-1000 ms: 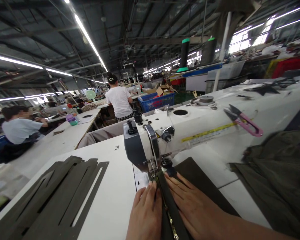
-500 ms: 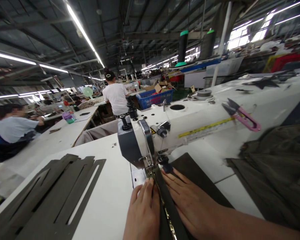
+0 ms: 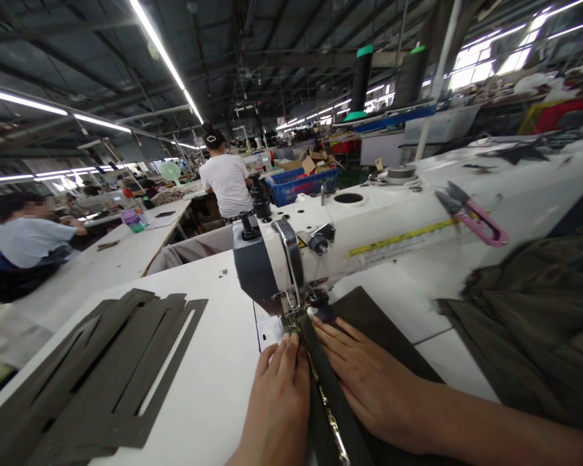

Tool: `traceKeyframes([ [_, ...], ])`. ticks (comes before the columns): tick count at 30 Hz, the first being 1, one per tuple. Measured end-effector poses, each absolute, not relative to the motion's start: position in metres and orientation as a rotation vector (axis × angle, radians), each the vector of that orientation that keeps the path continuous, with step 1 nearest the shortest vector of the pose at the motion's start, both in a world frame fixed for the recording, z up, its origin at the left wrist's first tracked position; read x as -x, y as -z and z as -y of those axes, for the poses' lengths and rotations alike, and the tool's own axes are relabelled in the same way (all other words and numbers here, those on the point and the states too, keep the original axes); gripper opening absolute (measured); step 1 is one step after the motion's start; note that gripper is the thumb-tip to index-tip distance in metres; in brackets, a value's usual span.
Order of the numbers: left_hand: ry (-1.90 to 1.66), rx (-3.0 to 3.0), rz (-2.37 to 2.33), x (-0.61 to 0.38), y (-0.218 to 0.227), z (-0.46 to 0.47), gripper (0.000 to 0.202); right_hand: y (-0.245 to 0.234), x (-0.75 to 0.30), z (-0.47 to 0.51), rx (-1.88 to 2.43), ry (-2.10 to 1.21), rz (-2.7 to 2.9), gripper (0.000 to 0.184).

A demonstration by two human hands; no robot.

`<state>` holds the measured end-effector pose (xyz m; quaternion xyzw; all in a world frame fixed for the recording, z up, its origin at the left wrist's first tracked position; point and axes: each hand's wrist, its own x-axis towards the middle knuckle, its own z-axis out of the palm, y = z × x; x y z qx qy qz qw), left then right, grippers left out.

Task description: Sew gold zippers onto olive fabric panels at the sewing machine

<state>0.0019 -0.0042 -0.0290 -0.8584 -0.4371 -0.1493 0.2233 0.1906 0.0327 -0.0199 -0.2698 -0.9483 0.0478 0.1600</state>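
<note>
My left hand (image 3: 279, 401) lies flat, fingers stretched out, on the white table just left of a dark zipper strip (image 3: 328, 401). On the other side of the strip my right hand (image 3: 369, 382) presses flat on a dark fabric piece (image 3: 374, 323). Both sets of fingertips sit close behind the presser foot (image 3: 294, 317) of a white sewing machine (image 3: 369, 236). The zipper strip runs between my hands up under the foot. Neither hand grips anything.
A stack of dark cut-out fabric panels (image 3: 102, 375) lies at the left of the table. Olive cloth (image 3: 539, 330) is heaped at the right. Pink thread snips (image 3: 471, 217) rest on the machine arm. Other people sit and stand at tables behind.
Both hands have slid slightly forward toward the presser foot along the zipper strip. The view has shifted a little; nothing was picked up or let go.
</note>
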Motion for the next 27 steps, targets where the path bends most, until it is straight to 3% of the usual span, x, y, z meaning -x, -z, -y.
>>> traceKeyframes([
  [27,0.576,2.542,1.444,0.005,0.017,-0.008,0.031,0.011,-0.182,-0.047,0.736,-0.284,2.562,0.044],
])
